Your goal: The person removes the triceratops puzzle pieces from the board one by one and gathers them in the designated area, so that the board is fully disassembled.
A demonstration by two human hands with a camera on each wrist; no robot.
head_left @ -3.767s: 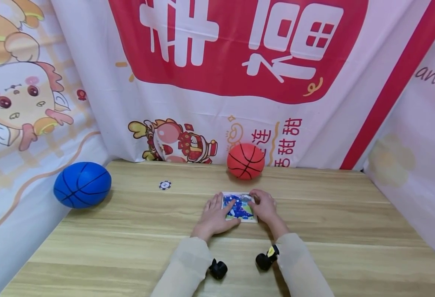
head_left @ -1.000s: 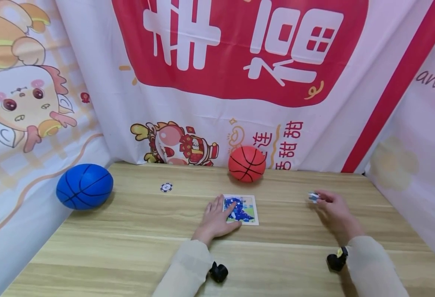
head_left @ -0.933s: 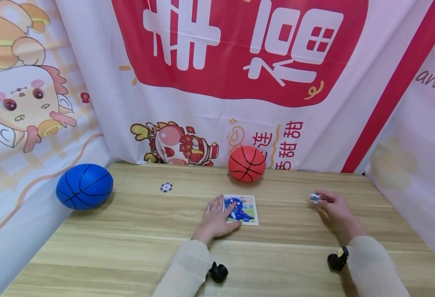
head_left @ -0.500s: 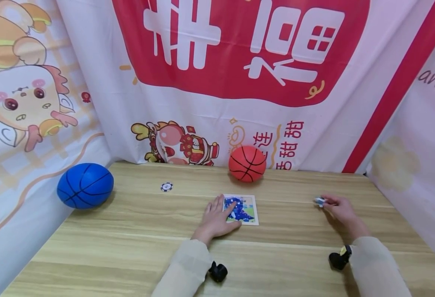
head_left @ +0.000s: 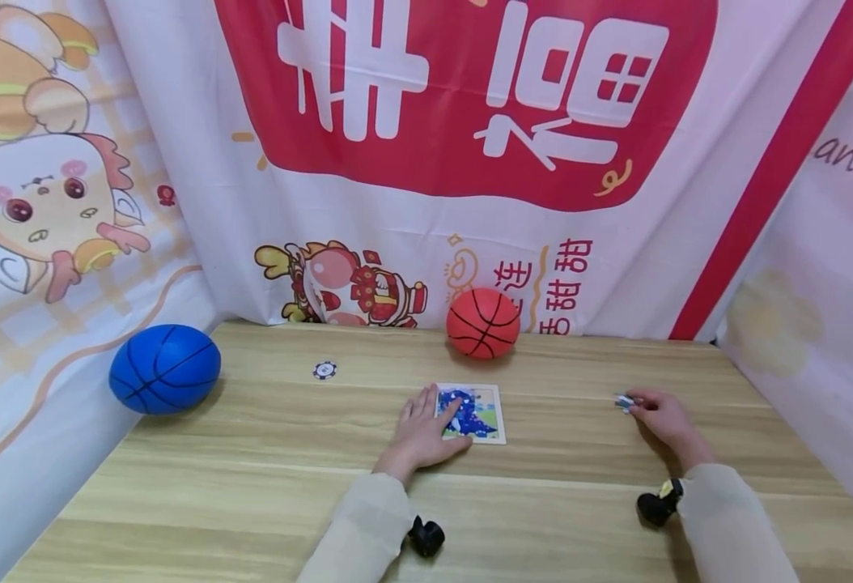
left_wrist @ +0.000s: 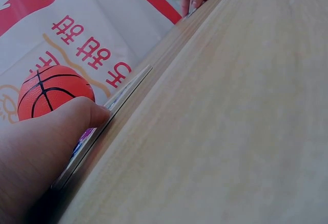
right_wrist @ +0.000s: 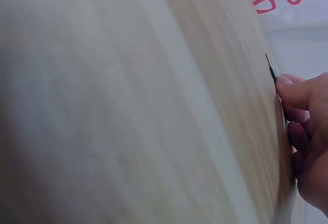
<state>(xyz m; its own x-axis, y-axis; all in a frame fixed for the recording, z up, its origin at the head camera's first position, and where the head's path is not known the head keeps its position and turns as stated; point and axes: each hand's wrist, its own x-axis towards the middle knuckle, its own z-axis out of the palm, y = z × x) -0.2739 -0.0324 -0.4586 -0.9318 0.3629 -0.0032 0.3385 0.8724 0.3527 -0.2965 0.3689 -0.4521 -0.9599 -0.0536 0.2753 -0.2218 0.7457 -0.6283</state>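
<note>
My left hand rests with straight, spread fingers across the left part of a small white-framed jigsaw puzzle showing a blue dinosaur. Its thumb lies along the near edge of the frame. A pale patch shows at the puzzle's upper right. Well to the right, my right hand pinches a small puzzle piece between thumb and fingers, low at the tabletop. From the right wrist the piece appears edge-on as a thin dark sliver; whether it fully touches the wood cannot be told.
A red mini basketball sits behind the puzzle against the printed curtain. On the left edge of the wooden table is a blue ball. A poker chip lies between the balls.
My right hand was at the puzzle's upper right corner; it has moved right with a piece from there, then lowered it toward the tabletop. The left hand has stayed in place.
</note>
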